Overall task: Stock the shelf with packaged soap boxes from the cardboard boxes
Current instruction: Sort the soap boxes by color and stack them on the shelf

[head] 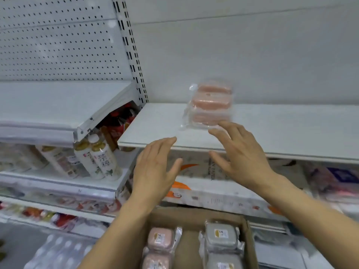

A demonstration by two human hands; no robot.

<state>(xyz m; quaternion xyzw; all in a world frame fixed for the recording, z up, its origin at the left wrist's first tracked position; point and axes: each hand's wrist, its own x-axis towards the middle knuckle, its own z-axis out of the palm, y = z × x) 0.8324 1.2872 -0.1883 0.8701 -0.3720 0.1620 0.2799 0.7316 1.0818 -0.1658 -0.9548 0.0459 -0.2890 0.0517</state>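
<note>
Pink soap pack [210, 105] on the white shelf [155, 131] is blurred w/ motion; looks like 3 bars stacked in clear wrap, label unreadable. Cardboard box [194, 216] below is cut off at frame bottom: 2 pink packs [160, 237] left, 2 grey packs [221, 235] right, gap between. My left hand [153, 171] hangs off the shelf's near edge, grip spread, holding nothing. My right hand [240, 158] is just near of the soap pack, fingers spread; fingertip contact can't tell. Shelf has bare room left & right of the pack.
</note>
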